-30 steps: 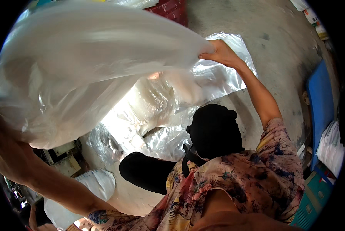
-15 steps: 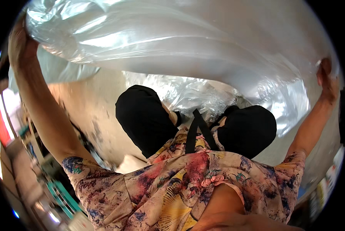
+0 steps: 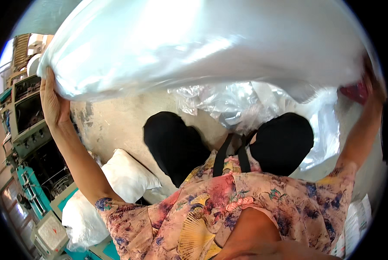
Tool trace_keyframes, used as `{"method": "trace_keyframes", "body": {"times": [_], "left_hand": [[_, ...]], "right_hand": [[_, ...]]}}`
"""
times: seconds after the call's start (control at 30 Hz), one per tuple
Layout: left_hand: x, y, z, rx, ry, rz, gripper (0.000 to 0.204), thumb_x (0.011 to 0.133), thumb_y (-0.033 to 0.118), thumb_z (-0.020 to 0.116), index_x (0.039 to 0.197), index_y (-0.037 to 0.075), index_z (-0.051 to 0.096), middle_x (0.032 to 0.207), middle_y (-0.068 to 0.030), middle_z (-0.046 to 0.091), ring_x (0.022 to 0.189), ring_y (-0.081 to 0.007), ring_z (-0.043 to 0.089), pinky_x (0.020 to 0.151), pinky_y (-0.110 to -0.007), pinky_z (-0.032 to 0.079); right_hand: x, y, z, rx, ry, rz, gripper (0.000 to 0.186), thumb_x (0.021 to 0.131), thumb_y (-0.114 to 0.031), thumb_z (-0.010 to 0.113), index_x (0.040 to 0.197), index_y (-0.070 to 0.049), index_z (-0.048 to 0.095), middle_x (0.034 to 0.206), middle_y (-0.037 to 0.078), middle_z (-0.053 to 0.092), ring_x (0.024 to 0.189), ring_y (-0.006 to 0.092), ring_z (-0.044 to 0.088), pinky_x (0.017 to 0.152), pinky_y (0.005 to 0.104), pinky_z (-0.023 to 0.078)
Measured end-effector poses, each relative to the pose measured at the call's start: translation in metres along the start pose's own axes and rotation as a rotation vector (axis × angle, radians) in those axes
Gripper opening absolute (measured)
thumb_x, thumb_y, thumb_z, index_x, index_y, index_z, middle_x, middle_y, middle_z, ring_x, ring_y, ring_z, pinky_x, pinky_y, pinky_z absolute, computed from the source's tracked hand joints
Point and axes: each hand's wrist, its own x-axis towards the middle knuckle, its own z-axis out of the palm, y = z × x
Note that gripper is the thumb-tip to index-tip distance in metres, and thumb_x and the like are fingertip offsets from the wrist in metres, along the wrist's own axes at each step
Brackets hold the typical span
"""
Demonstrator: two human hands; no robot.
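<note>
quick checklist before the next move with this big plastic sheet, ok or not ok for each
1. Left hand at the plastic sheet's edge: ok.
2. Right hand grip firm: cannot tell, dark and blurred near the picture's rim.
3. Sheet spread between both hands: ok.
4. Floor beyond the knees free of loose plastic: not ok, crumpled clear plastic lies there.
5. Sheet's far edge free: cannot tell, out of picture.
</note>
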Motion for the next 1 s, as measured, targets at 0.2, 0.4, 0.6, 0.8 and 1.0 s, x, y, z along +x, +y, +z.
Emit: {"method": "trace_keyframes", "body": {"times": [0.2,0.4,0.6,0.8,1.0], "left_hand": [[0.018,-0.081,-0.045,0.203,0.299,-0.118,0.041,0.096,0.016,0.064,0.132,0.000,0.057,0.129,-0.0129,0.062,0.117,-0.0213,0.059,0.100,-0.035,0.050],[0.015,-0.057,-0.155,0.003,0.386,0.178,0.051,0.094,0.025,0.066,0.134,0.000,0.048,0.135,-0.0171,0.053,0.123,-0.0273,0.051,0.107,-0.044,0.043],[-0.126,-0.195,-0.179,-0.081,0.313,-0.117,0.044,0.097,0.029,0.059,0.134,0.006,0.053,0.142,-0.0129,0.051,0.129,-0.0307,0.049,0.111,-0.050,0.039],[-0.271,-0.345,-0.142,0.782,0.260,-0.247,0.029,0.090,-0.001,0.057,0.113,0.010,0.070,0.128,-0.0144,0.059,0.119,-0.0314,0.053,0.103,-0.043,0.042],[-0.266,-0.353,-0.109,1.277,0.299,-0.176,0.043,0.081,-0.008,0.051,0.112,0.013,0.073,0.144,-0.0174,0.046,0.123,-0.0354,0.048,0.101,-0.041,0.042]], "right_hand": [[0.108,-0.025,0.166,-0.330,-0.577,0.096,0.024,0.096,-0.024,0.060,0.088,-0.002,0.062,0.062,0.003,0.058,0.051,0.0110,0.057,0.051,0.0255,0.053],[0.166,-0.036,0.239,0.306,-0.661,-0.171,0.021,0.095,-0.012,0.057,0.112,-0.001,0.062,0.100,0.008,0.071,0.091,0.0165,0.070,0.075,0.0306,0.060],[0.134,0.027,0.350,-0.011,-0.425,-0.624,0.022,0.088,-0.016,0.064,0.106,-0.005,0.071,0.089,0.008,0.072,0.088,0.0194,0.068,0.081,0.0327,0.052],[0.035,0.126,0.410,-0.454,-0.806,-0.509,0.032,0.089,-0.002,0.049,0.115,-0.010,0.066,0.126,0.008,0.065,0.110,0.0294,0.063,0.094,0.0371,0.050],[0.038,0.110,0.380,-0.821,-1.016,-0.496,0.046,0.086,0.004,0.051,0.125,-0.016,0.063,0.144,0.003,0.051,0.130,0.0321,0.049,0.103,0.0499,0.042]]}}
